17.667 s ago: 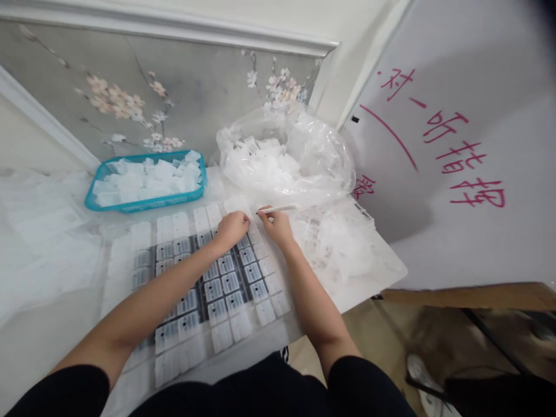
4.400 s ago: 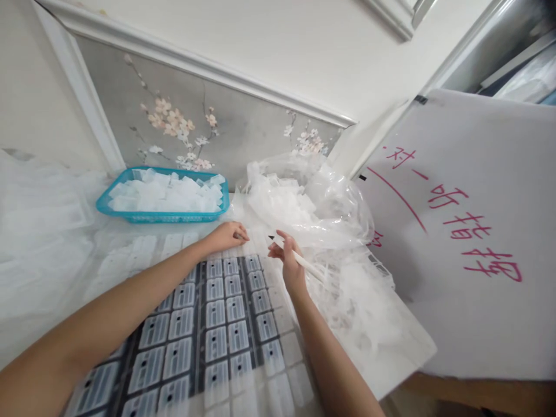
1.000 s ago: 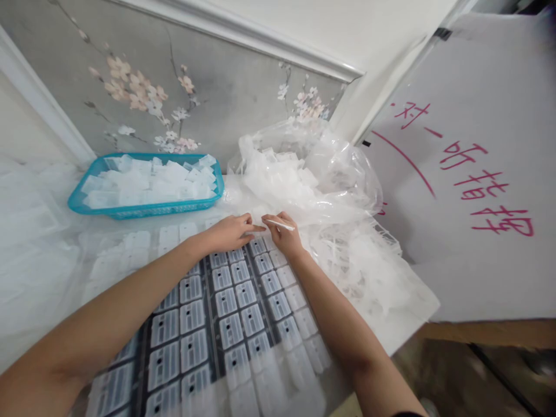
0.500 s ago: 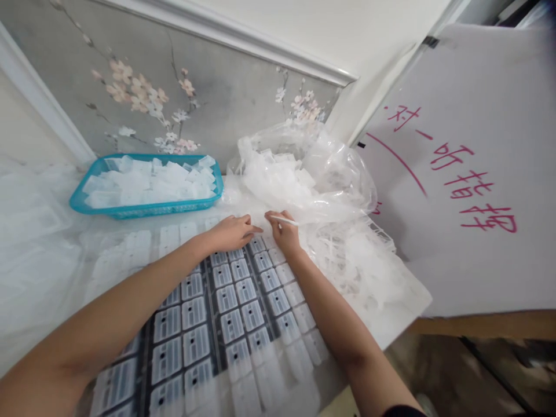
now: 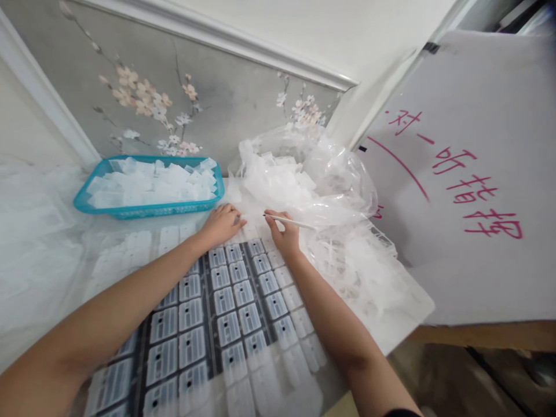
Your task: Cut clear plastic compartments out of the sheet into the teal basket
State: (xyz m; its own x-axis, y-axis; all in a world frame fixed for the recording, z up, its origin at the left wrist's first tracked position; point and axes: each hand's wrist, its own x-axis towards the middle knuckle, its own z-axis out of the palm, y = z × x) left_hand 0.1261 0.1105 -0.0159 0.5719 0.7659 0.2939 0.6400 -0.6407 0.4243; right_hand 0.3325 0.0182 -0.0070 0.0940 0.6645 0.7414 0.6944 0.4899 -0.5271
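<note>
Rows of small translucent plastic pieces (image 5: 226,301), many with a black dot, lie in black strips across the table. My left hand (image 5: 221,225) is just above the far end of these rows, thumb and fingers drawn together round a small greyish bit that I cannot make out. To its right, my right hand (image 5: 283,233) pinches a thin white stick (image 5: 299,223) with a dark tip like a fine brush or pen. The tip points left, toward my left hand, and the two hands are apart.
Behind my left hand stands a blue basket (image 5: 150,212) of whitish plastic pieces. A clear plastic bag (image 5: 343,179) of similar pieces lies open behind my right hand. More white plastic (image 5: 360,272) covers the table's right side, beside a whiteboard (image 5: 486,145) with red writing.
My left hand has drawn back left from the far end of the rows, its extended finger now pulled in. In my right hand the white stick has shifted, showing its dark tip.
</note>
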